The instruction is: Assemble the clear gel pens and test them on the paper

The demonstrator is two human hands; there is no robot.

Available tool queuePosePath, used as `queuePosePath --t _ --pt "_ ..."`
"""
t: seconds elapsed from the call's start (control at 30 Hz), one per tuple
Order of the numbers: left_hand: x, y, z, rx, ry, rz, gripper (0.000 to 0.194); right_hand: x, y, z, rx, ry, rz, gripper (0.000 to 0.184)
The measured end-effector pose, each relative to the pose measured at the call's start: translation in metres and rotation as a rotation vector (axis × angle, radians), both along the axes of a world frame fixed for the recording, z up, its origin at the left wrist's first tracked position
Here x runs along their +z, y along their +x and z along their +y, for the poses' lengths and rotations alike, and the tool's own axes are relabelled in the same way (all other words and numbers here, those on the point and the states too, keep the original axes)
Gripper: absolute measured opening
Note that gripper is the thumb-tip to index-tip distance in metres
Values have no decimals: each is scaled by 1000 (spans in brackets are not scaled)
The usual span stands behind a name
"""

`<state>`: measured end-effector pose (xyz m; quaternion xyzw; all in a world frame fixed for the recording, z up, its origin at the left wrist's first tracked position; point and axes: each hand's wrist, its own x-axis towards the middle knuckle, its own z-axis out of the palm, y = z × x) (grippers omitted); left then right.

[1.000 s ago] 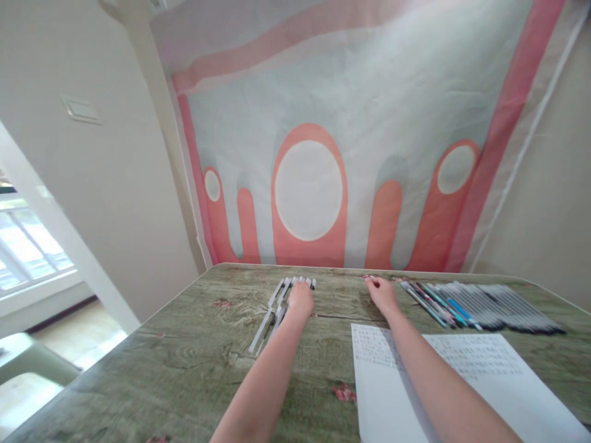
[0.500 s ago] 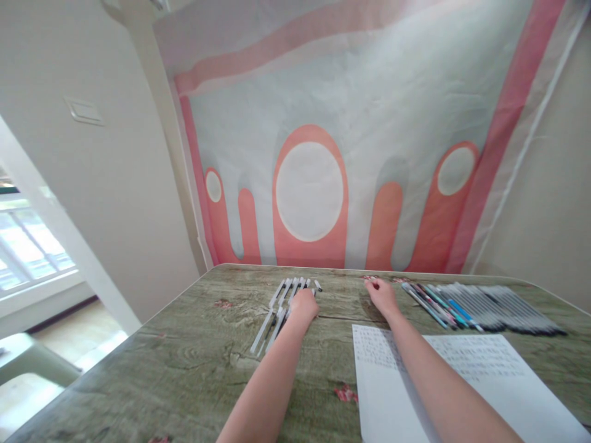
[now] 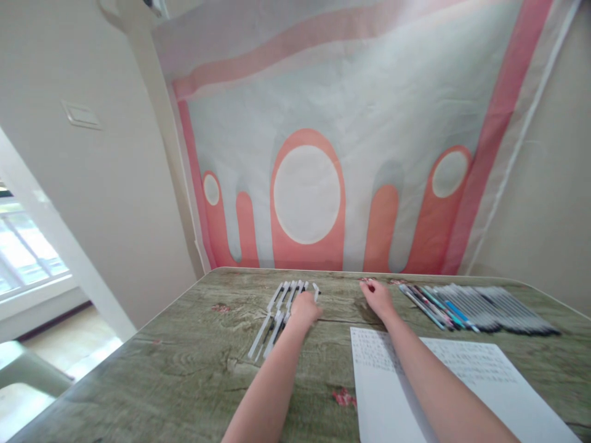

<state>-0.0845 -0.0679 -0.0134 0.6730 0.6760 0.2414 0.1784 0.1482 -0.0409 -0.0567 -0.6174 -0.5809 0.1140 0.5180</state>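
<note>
My left hand (image 3: pixel 303 309) rests on the right edge of a small row of white and black pens (image 3: pixel 277 311) lying on the green table. Its fingers are curled over the pens, and what they grip is hidden. My right hand (image 3: pixel 377 298) lies on the table a little to the right, fingers bent, beside a small red mark on the cloth. I cannot make out anything in it. Below it lies a white sheet of paper (image 3: pixel 462 381) with lines of writing.
A long row of several pens (image 3: pixel 475 306), coloured ones at its left end and dark ones further right, lies at the table's far right. A pink and white cloth (image 3: pixel 323 154) hangs on the wall behind. The table (image 3: pixel 194 363) ends at the left, above a lit floor.
My left hand has shifted slightly right along the pens, leaving one pen's tip showing beside it. The right hand has barely moved. The view has tilted a little.
</note>
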Motion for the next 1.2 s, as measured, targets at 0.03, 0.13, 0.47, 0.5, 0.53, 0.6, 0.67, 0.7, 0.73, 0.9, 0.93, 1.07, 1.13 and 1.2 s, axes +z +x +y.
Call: queuePosePath --t 0.03,0.13,0.47,0.5,0.53,0.6,0.67,0.7,0.73,0.9,0.93,1.07,1.13,1.2 --pt "1 4 -1 -19 -5 20 10 3 -2 -2 39 5 11 39" --pt "0 21 -5 -117 16 -50 19 14 -10 -8 238 -15 60 40" --pt "-16 43 -15 -366 17 -465 19 24 -18 -21 809 -354 517 37" --pt "-17 43 -16 -386 -8 -506 18 24 -18 -22 815 -354 542 36" --pt "-17 43 -17 -401 -36 -559 17 24 -18 -22 823 -356 562 34" --pt "-18 44 -18 -399 -92 -711 19 24 -17 -23 836 -356 611 32" --pt "-18 44 -16 -326 -114 -923 22 24 -16 -23 838 -360 662 31" --pt "-19 44 -15 -275 -103 -1042 23 24 -15 -24 834 -367 677 31" --pt "-19 43 -13 -218 -76 -1162 23 24 -15 -24 834 -382 678 31" --pt "-19 36 -4 10 98 -1580 15 25 -14 -27 870 -505 518 32" --pt "-19 35 -3 33 111 -1620 13 26 -14 -28 871 -518 487 32" --pt "-19 33 -2 75 104 -1706 12 28 -17 -29 874 -535 389 31" --pt "-19 33 -3 57 95 -1714 12 28 -18 -29 874 -532 360 31" --pt "-19 35 -4 26 84 -1713 11 28 -20 -29 880 -532 348 30"
